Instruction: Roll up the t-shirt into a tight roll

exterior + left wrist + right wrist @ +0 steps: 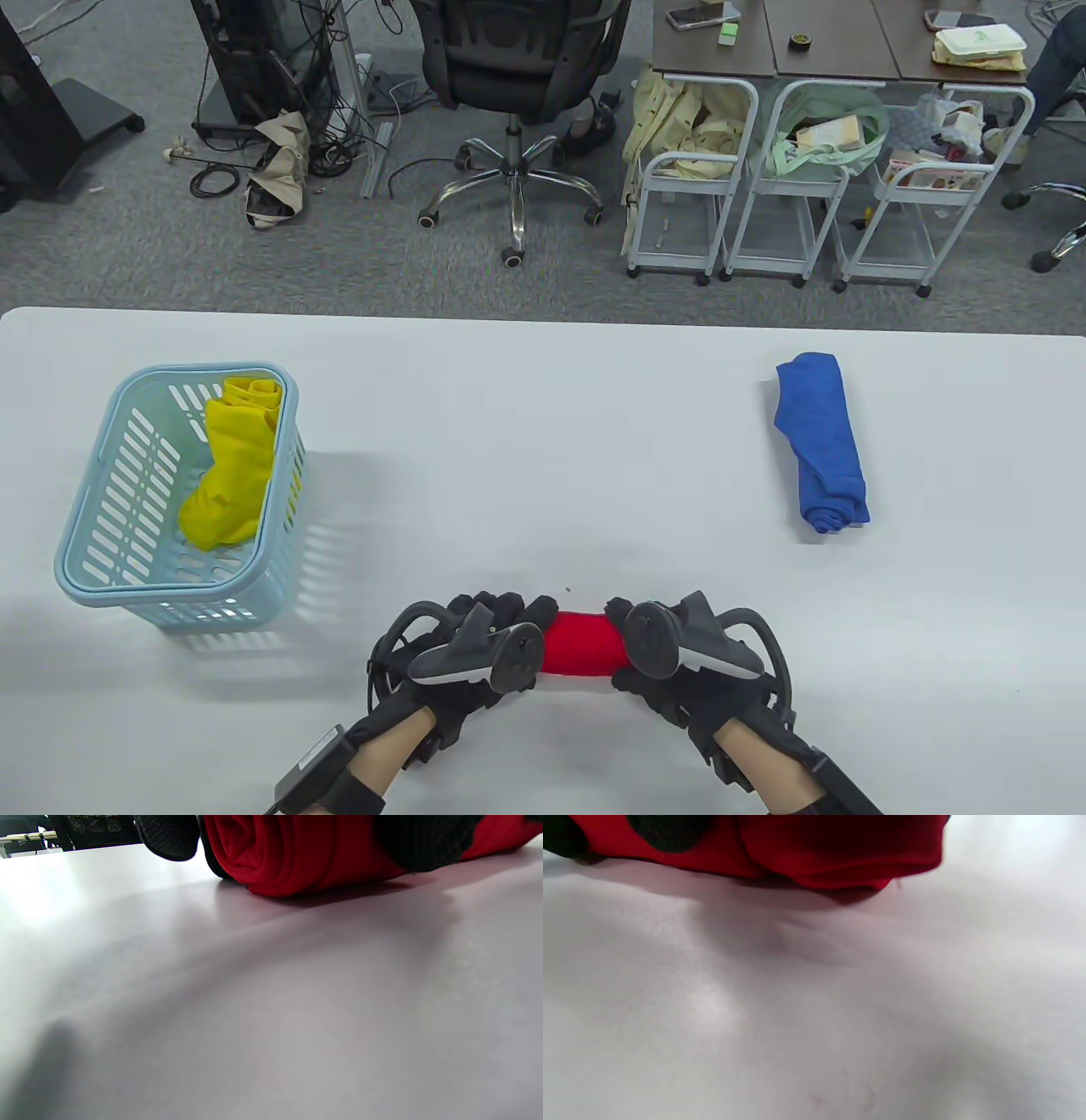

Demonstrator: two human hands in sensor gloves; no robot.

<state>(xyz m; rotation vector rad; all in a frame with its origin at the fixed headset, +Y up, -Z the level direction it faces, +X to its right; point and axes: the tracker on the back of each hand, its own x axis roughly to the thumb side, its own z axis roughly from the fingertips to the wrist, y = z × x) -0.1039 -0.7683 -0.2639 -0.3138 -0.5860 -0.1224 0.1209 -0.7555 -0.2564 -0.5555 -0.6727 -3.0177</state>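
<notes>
Two hands on red t-shirt roll (582, 650), left hand (475, 649) and right hand (679, 658) grip clamped round its ends, on white table (543, 424)

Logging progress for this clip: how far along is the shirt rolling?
Nearly done. The red shirt is already a compact roll on the table, its spiral end showing in the left wrist view. The left hand and right hand grip its ends. Left: final tightening and letting go.
</notes>
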